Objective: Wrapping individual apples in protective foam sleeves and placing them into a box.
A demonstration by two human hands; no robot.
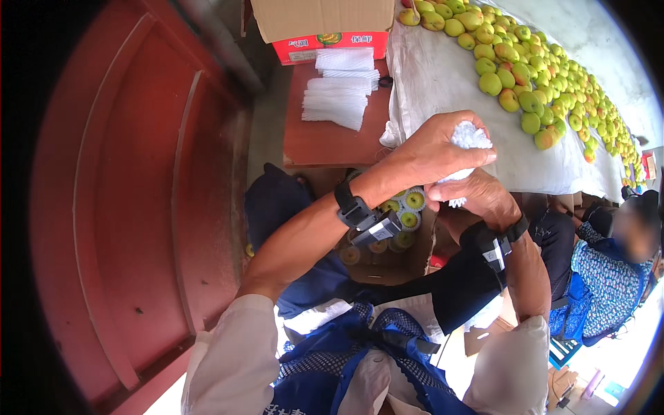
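Observation:
My left hand [451, 142] grips a white foam net sleeve [469, 136] from above, its fingers curled round the bunched mesh. Just below, my right hand [480, 194] pinches the lower end of the same foam; whether a fruit is inside cannot be seen. Beneath my wrists stands an open cardboard box [384, 272] with several apples in foam nets [410, 220], partly hidden by my left forearm. Stacks of flattened white foam nets [334, 101] lie on a reddish-brown table [332, 145] beyond my left arm. Many loose yellow-green apples [529, 101] are spread on a pale cloth-covered surface.
A red and brown cardboard carton [332, 44] stands at the back of the small table. A red panelled door [140, 197] is on the left. At the right sits a co-worker [607, 275], near a blue plastic crate [563, 353]. My knees flank the box.

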